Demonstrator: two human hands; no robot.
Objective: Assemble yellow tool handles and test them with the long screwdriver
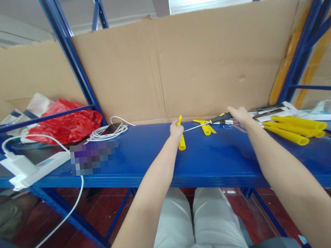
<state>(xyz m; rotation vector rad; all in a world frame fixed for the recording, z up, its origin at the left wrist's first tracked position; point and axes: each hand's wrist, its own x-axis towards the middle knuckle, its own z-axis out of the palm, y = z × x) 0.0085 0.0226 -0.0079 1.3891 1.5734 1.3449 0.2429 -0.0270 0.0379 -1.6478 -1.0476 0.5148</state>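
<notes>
My left hand (177, 130) is closed around a yellow plastic tube (181, 142), held roughly upright over the blue shelf top. In my right hand (238, 114) is the dark handle of a screwdriver (221, 117). Its thin metal shaft points left, and the tip reaches the tube beside my left fingers; whether it enters the tube I cannot tell. Behind the shaft lie yellow plastic pieces (206, 129) on the shelf. Several more yellow tubes (297, 128) lie in a pile to the right of my right forearm.
A blue metal shelf (145, 157) spans the front, backed by cardboard (200, 65). On the left are a white power strip (46, 168), a coiled white cable (107, 132), a red plastic bag (64, 120) and a blurred-out item (92, 157). Small packets (273, 110) lie at the back right.
</notes>
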